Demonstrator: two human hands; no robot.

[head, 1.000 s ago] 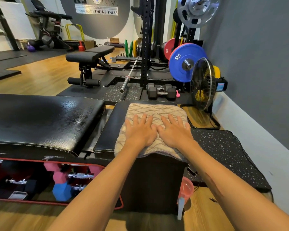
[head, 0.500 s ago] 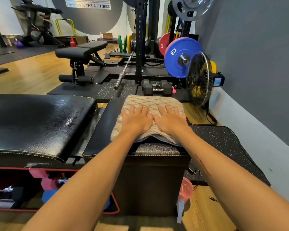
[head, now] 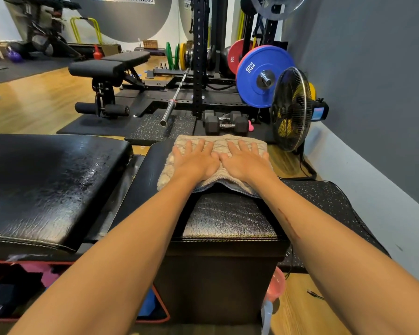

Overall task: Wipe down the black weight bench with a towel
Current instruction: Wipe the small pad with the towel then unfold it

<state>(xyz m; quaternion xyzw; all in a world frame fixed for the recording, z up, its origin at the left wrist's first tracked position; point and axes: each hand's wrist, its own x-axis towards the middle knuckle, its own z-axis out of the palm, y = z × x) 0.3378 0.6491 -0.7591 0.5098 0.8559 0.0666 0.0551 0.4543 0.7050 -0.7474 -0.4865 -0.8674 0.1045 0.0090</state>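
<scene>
We look down along two bare forearms at a folded beige towel (head: 218, 163) lying on the far half of the narrower pad of a black weight bench (head: 228, 216). The pad's near half is bare, its cracked vinyl catching the light. A wider black pad (head: 46, 189) lies just beside it on the left.

The towel looks soft, thick and light, so we judge it will bunch or slide if pushed from one edge; flat pressure from above, spread across its middle, should carry it best. The vinyl looks smooth and possibly slick, which would let the cloth glide easily.

Our left hand (head: 195, 162) lies palm down on the towel's left half, fingers straight and slightly spread. Our right hand (head: 246, 162) lies the same way on the right half, the thumbs nearly touching. Neither hand grips anything; both press flat.

Beyond the bench stand a fan (head: 292, 110), a blue weight plate (head: 261, 76) and a dumbbell (head: 225, 122).
</scene>
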